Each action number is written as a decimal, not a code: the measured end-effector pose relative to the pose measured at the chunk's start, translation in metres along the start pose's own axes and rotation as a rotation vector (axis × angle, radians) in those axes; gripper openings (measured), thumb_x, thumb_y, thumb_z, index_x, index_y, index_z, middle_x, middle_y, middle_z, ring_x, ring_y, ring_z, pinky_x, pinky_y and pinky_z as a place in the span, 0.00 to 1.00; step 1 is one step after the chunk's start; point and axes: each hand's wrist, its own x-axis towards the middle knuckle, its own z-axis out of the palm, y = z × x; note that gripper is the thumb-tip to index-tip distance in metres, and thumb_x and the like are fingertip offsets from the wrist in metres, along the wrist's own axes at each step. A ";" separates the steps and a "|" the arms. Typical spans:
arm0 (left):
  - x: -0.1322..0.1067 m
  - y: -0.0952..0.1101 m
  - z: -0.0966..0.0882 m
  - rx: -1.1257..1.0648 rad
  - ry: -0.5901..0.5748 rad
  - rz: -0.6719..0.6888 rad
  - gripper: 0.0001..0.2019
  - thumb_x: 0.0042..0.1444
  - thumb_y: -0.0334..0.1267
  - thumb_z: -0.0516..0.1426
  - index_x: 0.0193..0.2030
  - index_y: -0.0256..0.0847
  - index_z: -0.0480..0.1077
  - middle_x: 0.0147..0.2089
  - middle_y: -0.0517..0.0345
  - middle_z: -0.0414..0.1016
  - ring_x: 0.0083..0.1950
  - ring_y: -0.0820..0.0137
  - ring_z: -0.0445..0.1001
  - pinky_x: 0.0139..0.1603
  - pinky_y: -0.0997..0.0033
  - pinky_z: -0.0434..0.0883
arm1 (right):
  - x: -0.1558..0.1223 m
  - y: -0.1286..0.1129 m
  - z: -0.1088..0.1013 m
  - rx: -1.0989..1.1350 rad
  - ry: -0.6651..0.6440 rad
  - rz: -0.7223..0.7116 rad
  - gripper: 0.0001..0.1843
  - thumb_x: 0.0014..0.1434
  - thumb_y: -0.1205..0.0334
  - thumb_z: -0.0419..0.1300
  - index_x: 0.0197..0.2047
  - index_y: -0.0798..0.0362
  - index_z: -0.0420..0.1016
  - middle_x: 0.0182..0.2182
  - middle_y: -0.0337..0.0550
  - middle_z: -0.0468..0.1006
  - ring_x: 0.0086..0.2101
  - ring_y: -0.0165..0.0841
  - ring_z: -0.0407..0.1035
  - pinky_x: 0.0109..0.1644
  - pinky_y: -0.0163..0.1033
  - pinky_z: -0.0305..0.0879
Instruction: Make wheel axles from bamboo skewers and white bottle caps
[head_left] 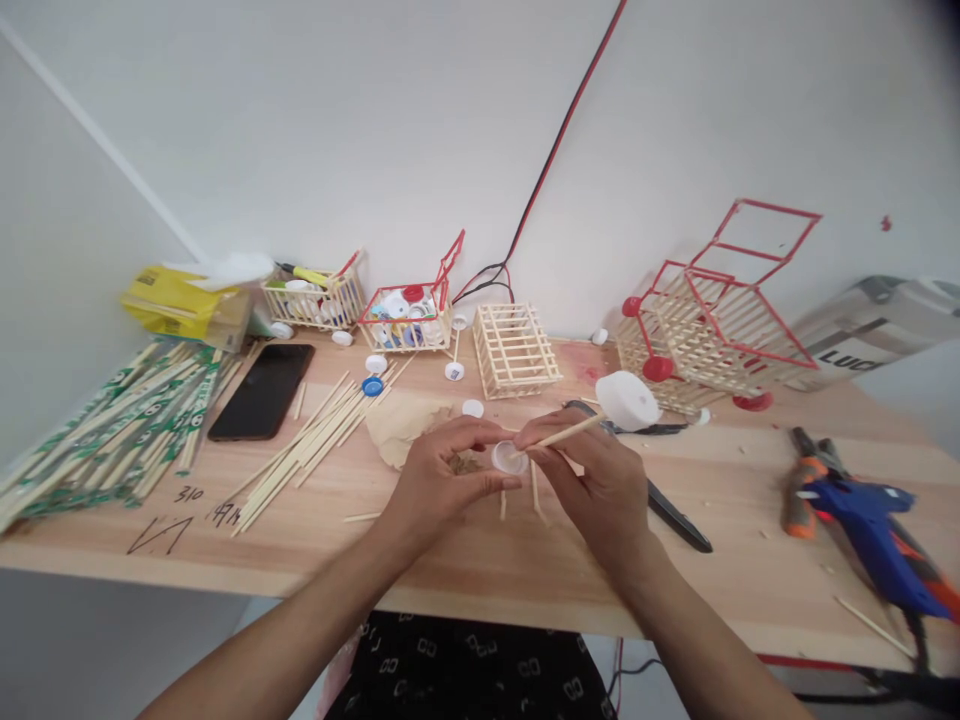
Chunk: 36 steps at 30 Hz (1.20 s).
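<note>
My left hand (442, 480) is closed in a pinch on a small white bottle cap (508, 458) above the wooden table (750, 560). My right hand (600, 480) pinches a thin wooden stick (570, 432) whose far end carries another white cap (627, 400). The stick's near end meets the cap in my left hand. A few short stick pieces (534, 492) lie under my hands.
Loose sticks (307, 445), wrapped chopsticks (112, 430), a black phone (262, 390), small stick baskets (516, 350) and a red-framed cart (705, 320) stand behind. A knife (675, 515), pliers (801, 490) and a blue glue gun (877, 535) lie right.
</note>
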 end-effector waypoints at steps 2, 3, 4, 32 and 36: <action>0.001 0.001 0.000 0.033 0.008 -0.004 0.15 0.43 0.37 0.68 0.40 0.43 0.77 0.43 0.54 0.78 0.47 0.63 0.72 0.53 0.60 0.67 | 0.000 0.001 0.001 0.008 0.004 0.009 0.06 0.61 0.67 0.57 0.35 0.49 0.74 0.34 0.41 0.78 0.36 0.32 0.72 0.41 0.38 0.67; 0.001 0.001 0.001 0.053 0.013 -0.004 0.14 0.44 0.37 0.68 0.40 0.43 0.77 0.43 0.54 0.78 0.47 0.63 0.72 0.52 0.61 0.67 | -0.001 0.002 0.001 0.013 0.005 0.015 0.06 0.61 0.67 0.56 0.35 0.49 0.74 0.34 0.41 0.79 0.36 0.32 0.73 0.41 0.38 0.67; 0.001 0.001 0.001 0.075 0.020 -0.002 0.14 0.44 0.36 0.67 0.40 0.44 0.77 0.43 0.55 0.78 0.47 0.63 0.72 0.52 0.61 0.67 | -0.001 0.003 0.002 0.016 0.006 0.022 0.06 0.61 0.67 0.56 0.34 0.49 0.74 0.34 0.41 0.79 0.36 0.32 0.73 0.41 0.38 0.67; -0.004 -0.001 0.007 0.380 0.079 0.145 0.16 0.47 0.38 0.66 0.44 0.43 0.75 0.45 0.54 0.77 0.52 0.62 0.69 0.56 0.57 0.65 | -0.006 0.010 0.007 -0.015 -0.007 0.030 0.07 0.62 0.65 0.56 0.33 0.49 0.74 0.34 0.41 0.80 0.36 0.32 0.74 0.39 0.36 0.68; -0.005 -0.001 0.007 0.358 0.103 0.141 0.15 0.46 0.37 0.67 0.43 0.44 0.76 0.45 0.54 0.77 0.52 0.61 0.69 0.55 0.56 0.66 | -0.006 0.009 0.008 -0.021 0.001 0.023 0.07 0.62 0.65 0.56 0.32 0.49 0.74 0.34 0.42 0.80 0.36 0.32 0.74 0.39 0.36 0.68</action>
